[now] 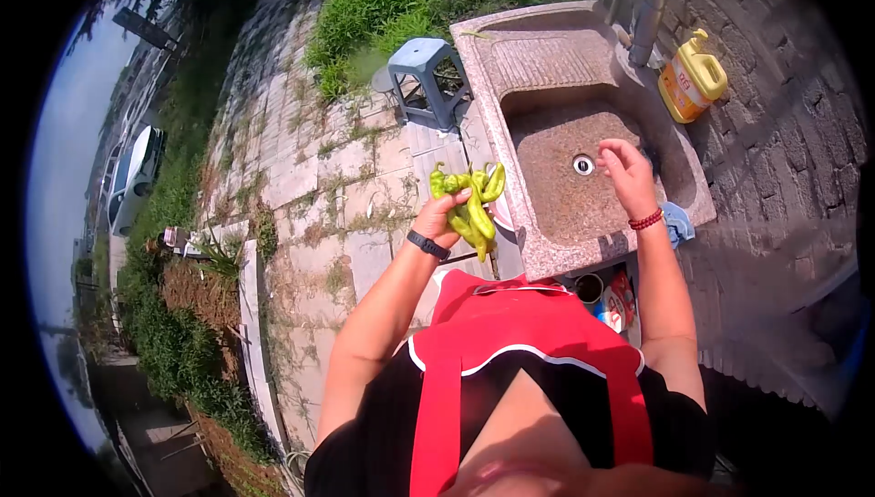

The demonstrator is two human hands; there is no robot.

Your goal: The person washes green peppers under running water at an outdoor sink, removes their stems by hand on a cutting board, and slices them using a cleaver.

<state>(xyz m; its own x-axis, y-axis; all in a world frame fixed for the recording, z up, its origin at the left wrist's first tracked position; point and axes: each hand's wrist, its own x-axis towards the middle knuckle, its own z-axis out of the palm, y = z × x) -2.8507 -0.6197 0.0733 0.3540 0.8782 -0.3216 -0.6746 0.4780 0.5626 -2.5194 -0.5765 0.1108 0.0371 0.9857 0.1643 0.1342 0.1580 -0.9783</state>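
Outdoors, seen from above, a person in a red apron (533, 319) stands at a speckled stone sink (583, 256); the left hand (437, 220), with a dark watch (427, 245) at its wrist, grasps a bunch of long green peppers (476, 213), thumb laid across them; the peppers fan out beyond its fingers, some curling upward, others pointing down toward the apron; the right hand (629, 172), a red beaded bracelet (646, 220) below it, hangs over the basin with fingers loosely curled and apart, nothing visible in its grasp; a round metal drain (583, 165) shows just beside its fingertips, on the side toward the left hand; a pale rim (501, 209) peeks out behind the peppers, too hidden to identify; beyond the left hand, farther from the body, is a blue-grey stool (421, 58); beyond the right hand and outward is a yellow jug (691, 82), and nearer, beside its wrist, a blue cloth (676, 224) lies against the sink's corner; the peppers are likely light and fairly firm, with smooth skins that would turn slippery if wet and thin stems that might snap; a gentle wrap around the thick middle of the bunch looks surest, since a loose hold could let the outer ones slide away.
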